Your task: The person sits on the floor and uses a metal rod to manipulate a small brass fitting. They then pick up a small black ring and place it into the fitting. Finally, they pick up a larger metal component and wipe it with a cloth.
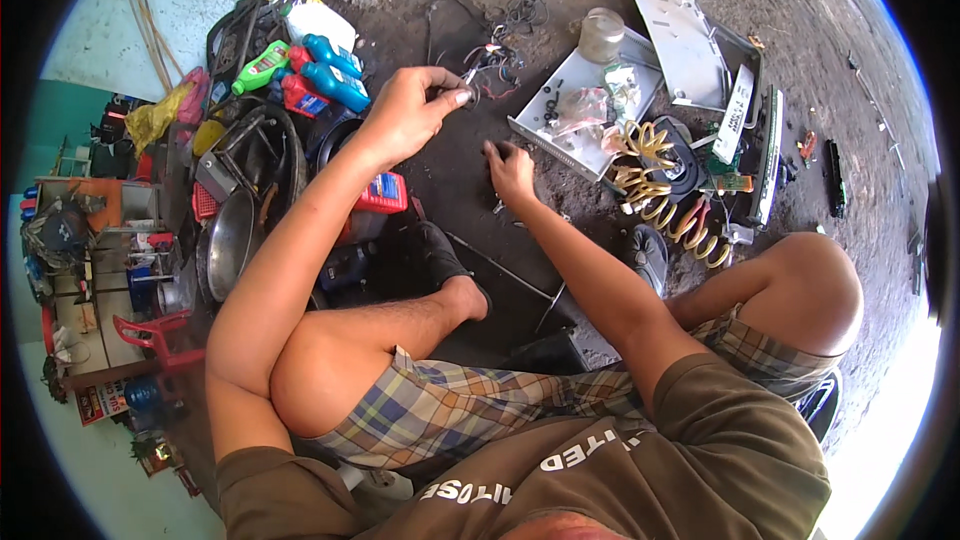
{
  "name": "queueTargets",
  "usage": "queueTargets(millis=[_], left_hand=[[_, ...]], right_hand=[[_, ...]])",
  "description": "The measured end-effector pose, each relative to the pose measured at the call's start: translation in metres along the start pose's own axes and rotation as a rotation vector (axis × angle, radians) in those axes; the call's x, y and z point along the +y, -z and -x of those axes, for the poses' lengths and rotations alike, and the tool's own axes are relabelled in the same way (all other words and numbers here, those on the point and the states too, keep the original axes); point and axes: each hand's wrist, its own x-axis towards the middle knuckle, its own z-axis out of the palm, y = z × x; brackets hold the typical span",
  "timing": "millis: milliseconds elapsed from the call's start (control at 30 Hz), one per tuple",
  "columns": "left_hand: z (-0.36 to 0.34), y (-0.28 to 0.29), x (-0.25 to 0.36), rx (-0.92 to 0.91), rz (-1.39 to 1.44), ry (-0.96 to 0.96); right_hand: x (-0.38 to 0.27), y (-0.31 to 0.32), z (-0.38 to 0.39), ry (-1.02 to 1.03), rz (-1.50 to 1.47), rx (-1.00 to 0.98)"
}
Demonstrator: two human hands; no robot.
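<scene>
A: Where is the small dark part (474, 94) held?
B: It is pinched between thumb and fingers of the left hand (408, 115), near a tangle of wires (497, 58); its exact kind cannot be made out
A: Why the fingertips?
B: Presumably that grip is used because the piece is so small
A: And the right hand (512, 176)?
B: It is lowered toward the ground (445, 195), beside the metal tray (558, 152), fingers partly curled; whether anything is gripped cannot be told
A: Why the tray?
B: Probably so that the clear jar (601, 37) and plastic bags (583, 108) are gathered together
A: The arms?
B: Both are stretched forward, the left forearm (310, 215) slanted rightward and seemingly raised higher, the right forearm (590, 255) angled inward
</scene>
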Motion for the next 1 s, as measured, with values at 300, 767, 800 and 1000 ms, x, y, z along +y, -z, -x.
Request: queueTargets(millis=[300,767,800,1000], left_hand=[[-0.013,-0.006,0.017,-0.013,-0.321,-0.099],[-0.027,-0.002,0.049,-0.023,0.437,-0.113],[-0.029,-0.009,0.050,-0.037,0.468,-0.115],[-0.022,-0.019,0.031,-0.091,0.519,0.055]], right_hand=[[-0.163,0.050,-0.023,-0.570,-1.215,-0.563],[-0.245,0.213,-0.135,0.085,0.855,-0.632],[-0.220,0.228,-0.158,0.168,0.959,-0.602],[-0.134,0.245,-0.168,0.404,1.000,-0.608]])
